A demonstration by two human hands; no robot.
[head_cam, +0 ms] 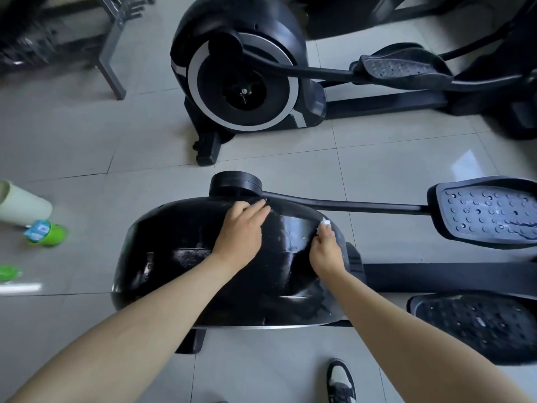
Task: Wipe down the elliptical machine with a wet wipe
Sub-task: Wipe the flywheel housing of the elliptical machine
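The near elliptical machine's glossy black flywheel housing (180,257) lies below me, with wet streaks on its top. My left hand (239,228) rests flat on the housing's far side, fingers straight, near the crank hub (235,183). My right hand (327,247) presses a small white wet wipe (325,222) against the housing's right slope; only a corner of the wipe shows past my fingertips. The crank arm (348,203) runs right to a grey studded pedal (488,212). A second pedal (476,327) sits at lower right.
A second black elliptical (241,74) stands behind on the grey tiled floor. At left lie a pale green cylinder (23,203), a green wipe canister (46,232) and a green lid (8,271). A metal rack leg (112,68) is upper left. My shoe (340,382) is by the housing.
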